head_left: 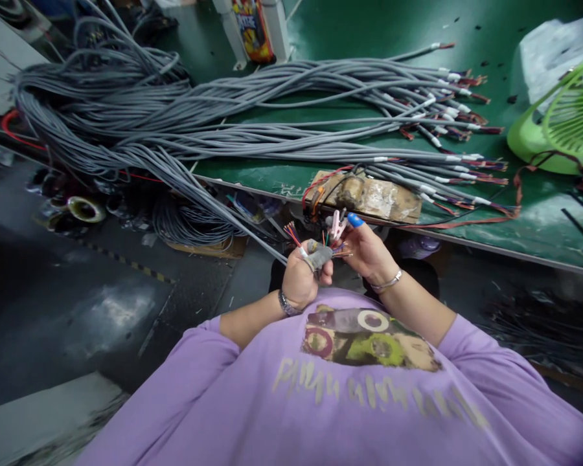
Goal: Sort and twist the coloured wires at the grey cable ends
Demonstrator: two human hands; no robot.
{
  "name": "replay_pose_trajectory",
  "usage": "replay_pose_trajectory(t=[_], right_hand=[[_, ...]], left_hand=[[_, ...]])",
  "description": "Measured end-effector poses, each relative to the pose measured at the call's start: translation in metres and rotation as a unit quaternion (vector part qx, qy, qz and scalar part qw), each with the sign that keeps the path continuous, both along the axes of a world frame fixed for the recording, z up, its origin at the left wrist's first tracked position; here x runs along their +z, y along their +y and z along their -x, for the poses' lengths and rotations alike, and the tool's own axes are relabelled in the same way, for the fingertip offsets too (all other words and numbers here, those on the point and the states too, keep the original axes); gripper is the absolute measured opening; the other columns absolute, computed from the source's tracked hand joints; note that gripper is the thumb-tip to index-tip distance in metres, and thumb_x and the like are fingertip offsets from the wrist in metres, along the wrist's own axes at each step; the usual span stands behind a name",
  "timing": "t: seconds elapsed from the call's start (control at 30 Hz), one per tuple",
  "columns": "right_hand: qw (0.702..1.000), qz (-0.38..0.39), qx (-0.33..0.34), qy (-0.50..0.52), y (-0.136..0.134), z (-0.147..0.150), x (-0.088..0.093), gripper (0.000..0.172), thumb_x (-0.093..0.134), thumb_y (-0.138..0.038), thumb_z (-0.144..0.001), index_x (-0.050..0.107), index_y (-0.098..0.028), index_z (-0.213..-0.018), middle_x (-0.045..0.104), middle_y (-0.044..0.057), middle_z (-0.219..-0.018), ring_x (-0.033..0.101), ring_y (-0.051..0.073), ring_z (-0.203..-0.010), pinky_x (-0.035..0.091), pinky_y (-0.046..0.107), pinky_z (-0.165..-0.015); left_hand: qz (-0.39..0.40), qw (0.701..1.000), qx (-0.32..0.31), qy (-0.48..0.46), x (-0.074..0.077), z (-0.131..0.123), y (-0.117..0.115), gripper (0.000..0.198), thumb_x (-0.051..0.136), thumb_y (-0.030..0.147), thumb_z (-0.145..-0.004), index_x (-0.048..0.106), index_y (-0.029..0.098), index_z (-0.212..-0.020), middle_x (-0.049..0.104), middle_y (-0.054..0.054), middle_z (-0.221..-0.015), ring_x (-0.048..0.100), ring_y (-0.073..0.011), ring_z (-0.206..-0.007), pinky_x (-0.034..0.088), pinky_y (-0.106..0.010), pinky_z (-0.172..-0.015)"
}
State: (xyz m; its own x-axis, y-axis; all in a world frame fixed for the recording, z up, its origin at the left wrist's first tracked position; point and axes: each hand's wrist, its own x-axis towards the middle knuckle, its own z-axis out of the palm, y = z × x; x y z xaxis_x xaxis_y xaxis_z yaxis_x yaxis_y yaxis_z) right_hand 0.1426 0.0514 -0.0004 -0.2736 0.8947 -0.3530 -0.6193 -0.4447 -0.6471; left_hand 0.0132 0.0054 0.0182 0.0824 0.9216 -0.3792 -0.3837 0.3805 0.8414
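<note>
My left hand (301, 278) is closed around grey cables near their stripped ends; grey coverings wrap its thumb and a finger. A fan of thin coloured wires (294, 236) sticks up beside the thumb, above a white band. More coloured wires (339, 251) spread to the right, between the two hands. My right hand (369, 252) is drawn together at these wires, with a blue cover on one fingertip. By its fingers is a small pink clip-like tool (337, 225), which it seems to hold; the exact grip is partly hidden.
Long bundles of grey cable (272, 90) cross the green table (486, 239), their bared ends at the right. A tape-wrapped block (369, 194) sits at the near edge. A green fan (563, 123) stands right. Coiled cable (189, 223) lies below the table.
</note>
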Motion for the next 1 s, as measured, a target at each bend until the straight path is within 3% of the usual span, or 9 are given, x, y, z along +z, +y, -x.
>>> replay_pose_trajectory(t=[0.27,0.63,1.0], right_hand=[[0.999,0.019,0.024,0.031,0.006,0.009,-0.007,0.058,0.064,-0.078,-0.075,0.067,-0.02,-0.077,0.068,0.002,-0.064,0.058,0.014,-0.055,0.051,0.026,-0.053],[0.994,0.038,-0.014,0.1,0.012,0.012,-0.018,0.038,0.073,-0.057,-0.081,0.066,-0.02,-0.079,0.071,-0.001,-0.069,0.056,0.01,-0.05,0.048,0.023,-0.049],[0.996,0.042,-0.013,0.078,0.007,0.013,-0.011,0.054,0.065,-0.074,-0.077,0.064,-0.021,-0.08,0.069,-0.001,-0.068,0.054,0.01,-0.049,0.046,0.022,-0.047]], left_hand=[[-0.001,1.0,-0.001,-0.011,-0.003,-0.003,0.003,0.039,0.079,0.043,-0.061,0.049,0.019,-0.068,0.057,0.005,-0.046,0.044,-0.0072,-0.032,0.033,-0.017,-0.031],[0.002,1.0,-0.001,-0.003,-0.015,-0.001,0.001,0.034,0.076,0.041,-0.067,0.051,0.019,-0.072,0.058,0.006,-0.049,0.046,-0.007,-0.034,0.033,-0.017,-0.033],[-0.008,1.0,0.0,-0.005,-0.012,0.0,-0.003,0.036,0.078,0.042,-0.065,0.052,0.019,-0.071,0.058,0.005,-0.047,0.046,-0.0079,-0.033,0.035,-0.017,-0.032]])
